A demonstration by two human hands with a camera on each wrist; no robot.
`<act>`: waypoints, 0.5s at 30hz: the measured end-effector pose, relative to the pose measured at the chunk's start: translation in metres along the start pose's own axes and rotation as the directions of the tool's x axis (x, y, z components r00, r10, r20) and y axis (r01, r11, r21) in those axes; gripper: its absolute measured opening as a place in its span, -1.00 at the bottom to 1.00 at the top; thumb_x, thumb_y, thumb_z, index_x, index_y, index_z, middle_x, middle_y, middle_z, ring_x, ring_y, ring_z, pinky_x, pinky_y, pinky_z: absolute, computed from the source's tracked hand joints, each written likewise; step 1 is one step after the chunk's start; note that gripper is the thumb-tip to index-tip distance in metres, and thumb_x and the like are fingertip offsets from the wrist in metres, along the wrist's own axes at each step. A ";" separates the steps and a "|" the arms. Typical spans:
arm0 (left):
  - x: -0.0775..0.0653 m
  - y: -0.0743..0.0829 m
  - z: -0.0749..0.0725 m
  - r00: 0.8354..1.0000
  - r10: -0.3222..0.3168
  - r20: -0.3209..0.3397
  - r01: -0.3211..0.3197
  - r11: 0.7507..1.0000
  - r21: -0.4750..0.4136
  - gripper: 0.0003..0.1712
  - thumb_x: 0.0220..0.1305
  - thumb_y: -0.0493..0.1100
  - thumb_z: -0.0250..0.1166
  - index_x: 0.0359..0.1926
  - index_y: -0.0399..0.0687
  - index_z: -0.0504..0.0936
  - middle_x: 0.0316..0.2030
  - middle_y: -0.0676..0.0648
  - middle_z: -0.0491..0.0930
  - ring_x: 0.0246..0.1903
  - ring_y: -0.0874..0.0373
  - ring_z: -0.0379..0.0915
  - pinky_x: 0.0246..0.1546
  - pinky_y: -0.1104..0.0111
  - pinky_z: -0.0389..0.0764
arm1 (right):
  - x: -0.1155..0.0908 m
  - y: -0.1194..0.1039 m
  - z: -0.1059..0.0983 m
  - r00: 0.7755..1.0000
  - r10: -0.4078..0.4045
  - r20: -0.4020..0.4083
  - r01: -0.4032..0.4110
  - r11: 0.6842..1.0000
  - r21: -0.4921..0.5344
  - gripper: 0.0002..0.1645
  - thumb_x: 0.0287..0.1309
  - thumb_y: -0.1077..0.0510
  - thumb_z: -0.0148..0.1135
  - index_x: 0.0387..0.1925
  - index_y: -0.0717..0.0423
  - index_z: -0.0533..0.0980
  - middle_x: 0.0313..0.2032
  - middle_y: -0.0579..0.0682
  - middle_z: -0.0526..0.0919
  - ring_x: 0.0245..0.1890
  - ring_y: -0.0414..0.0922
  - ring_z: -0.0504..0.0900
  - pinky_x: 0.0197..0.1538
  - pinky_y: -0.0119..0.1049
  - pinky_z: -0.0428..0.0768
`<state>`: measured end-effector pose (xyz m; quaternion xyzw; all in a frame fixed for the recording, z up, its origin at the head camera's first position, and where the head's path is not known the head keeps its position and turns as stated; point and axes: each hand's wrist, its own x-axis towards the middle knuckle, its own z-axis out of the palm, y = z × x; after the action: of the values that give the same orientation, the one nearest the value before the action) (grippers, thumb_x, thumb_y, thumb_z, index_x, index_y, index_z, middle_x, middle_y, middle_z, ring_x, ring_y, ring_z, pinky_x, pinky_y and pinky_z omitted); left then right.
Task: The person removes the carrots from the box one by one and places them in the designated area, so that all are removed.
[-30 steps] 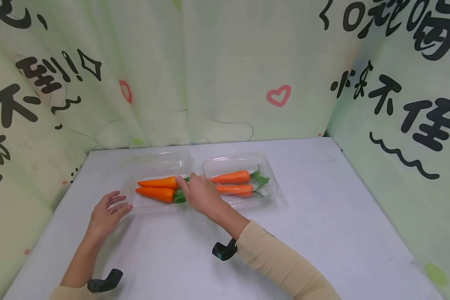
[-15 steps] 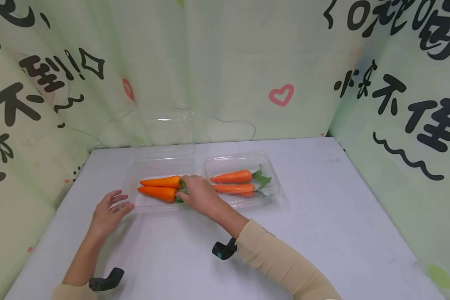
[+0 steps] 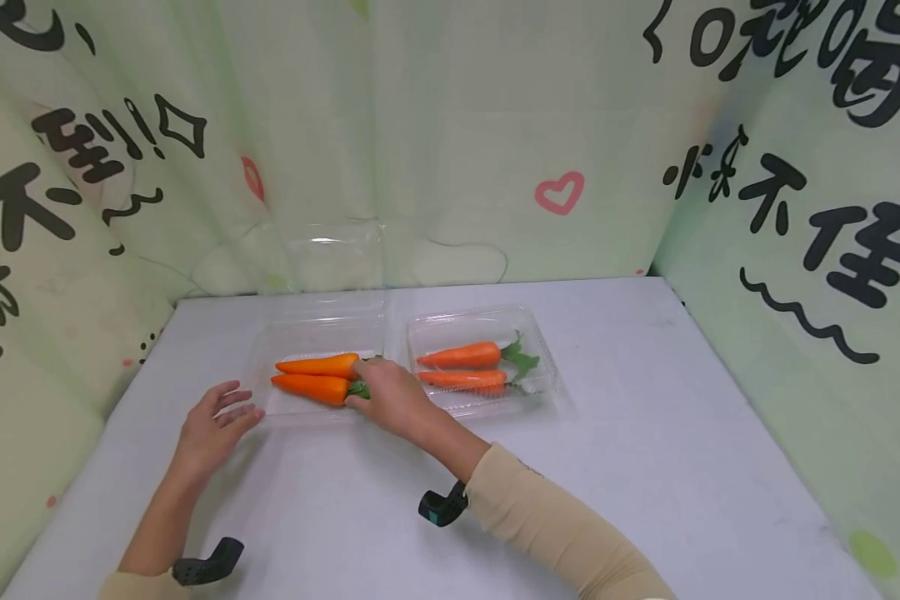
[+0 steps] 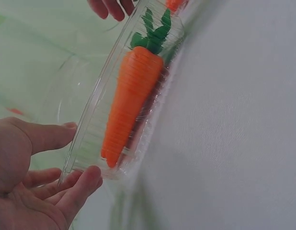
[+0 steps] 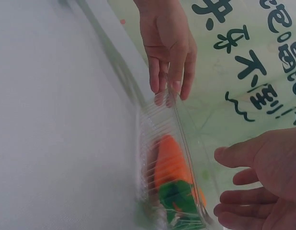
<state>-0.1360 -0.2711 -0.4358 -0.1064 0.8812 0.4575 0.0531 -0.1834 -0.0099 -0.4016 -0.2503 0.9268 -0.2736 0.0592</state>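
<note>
Two orange carrots, an upper one (image 3: 318, 365) and a lower one (image 3: 311, 388), lie side by side in the left clear plastic box (image 3: 322, 335), their green tops to the right. Its transparent lid (image 3: 337, 258) stands up behind. My left hand (image 3: 217, 429) is at the box's left end; in the left wrist view its thumb and fingertips are right at the rim and end wall. My right hand (image 3: 393, 400) hovers over the green tops at the right end, partly hiding them. In the right wrist view its fingers (image 5: 248, 196) are spread loosely beside the rim.
To the right is a second clear box (image 3: 536, 337) with a carrot (image 3: 465, 356) towards the back and more carrot below it. Both boxes stand on a white table (image 3: 645, 433). Printed curtains (image 3: 457, 150) enclose its back and sides.
My right hand has shifted slightly left and nearer over the carrot tops. The raised lid shows against the curtain now but not a second ago. My left hand has hardly moved.
</note>
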 end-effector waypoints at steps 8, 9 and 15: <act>0.000 -0.002 -0.002 1.000 0.009 0.011 -0.009 1.000 0.005 -0.12 0.35 0.04 0.20 0.49 -0.16 -0.03 0.37 -0.31 0.27 0.31 -0.20 0.31 0.21 0.08 0.42 | 0.003 0.001 0.003 1.000 0.007 0.019 -0.007 1.000 -0.003 -0.51 0.21 0.00 0.29 0.14 0.05 0.52 0.00 -0.03 0.66 -0.14 -0.17 0.58 -0.05 -0.41 0.64; 0.000 -0.002 -0.002 1.000 0.012 0.012 -0.012 1.000 0.005 -0.12 0.35 0.05 0.20 0.49 -0.15 -0.02 0.37 -0.31 0.27 0.31 -0.20 0.31 0.21 0.08 0.42 | 0.003 0.001 0.003 1.000 0.010 0.021 -0.010 1.000 -0.010 -0.50 0.21 -0.01 0.29 0.15 0.05 0.51 0.02 -0.03 0.65 -0.13 -0.18 0.57 -0.02 -0.41 0.64; 0.002 -0.002 -0.003 1.000 0.006 0.014 -0.006 1.000 0.001 -0.11 0.34 0.07 0.20 0.49 -0.15 -0.03 0.37 -0.30 0.27 0.31 -0.20 0.30 0.23 0.04 0.41 | 0.006 0.002 0.005 0.999 -0.026 0.022 0.026 0.999 -0.034 -0.54 0.20 -0.01 0.30 0.09 0.08 0.53 -0.05 -0.02 0.65 -0.21 -0.20 0.52 -0.07 -0.48 0.62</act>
<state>-0.1379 -0.2751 -0.4364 -0.1003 0.8813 0.4581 0.0580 -0.1884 -0.0140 -0.4070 -0.2663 0.9274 -0.2555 0.0612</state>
